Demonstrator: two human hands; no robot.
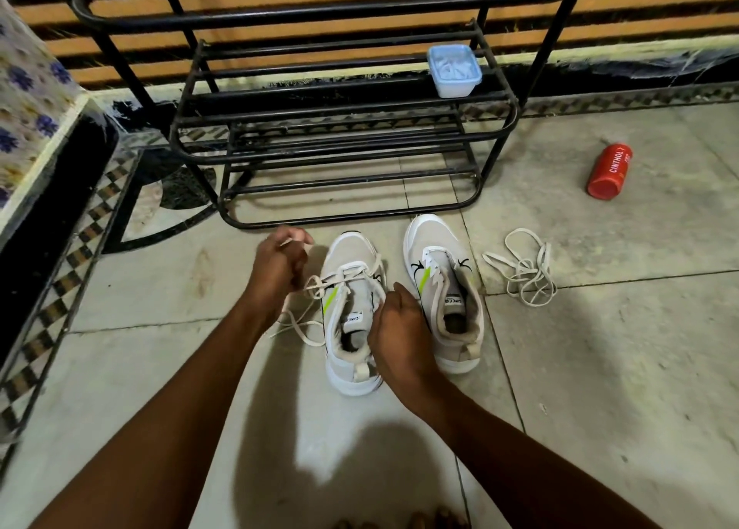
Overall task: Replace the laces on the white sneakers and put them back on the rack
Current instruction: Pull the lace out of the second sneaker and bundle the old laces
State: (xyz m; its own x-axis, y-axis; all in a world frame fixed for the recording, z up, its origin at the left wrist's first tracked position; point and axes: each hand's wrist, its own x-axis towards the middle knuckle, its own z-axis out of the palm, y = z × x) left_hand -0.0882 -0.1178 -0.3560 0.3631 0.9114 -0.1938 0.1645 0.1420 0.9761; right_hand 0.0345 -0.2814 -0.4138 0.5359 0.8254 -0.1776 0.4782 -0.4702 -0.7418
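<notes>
Two white sneakers stand side by side on the tiled floor, toes toward the rack. The left sneaker (352,312) has a white lace (340,278) partly threaded through its eyelets, with loose ends trailing to its left. My left hand (280,266) pinches one end of that lace, pulled up and to the left. My right hand (400,336) grips the left sneaker's collar on its right side. The right sneaker (442,288) has no lace in its eyelets. A loose lace (524,268) lies tangled on the floor to its right.
A black metal shoe rack (344,128) stands just beyond the sneakers, with a blue lidded plastic box (454,70) on its shelf. A red can (610,171) lies on the floor at the right. A tiled ledge (36,100) runs along the left.
</notes>
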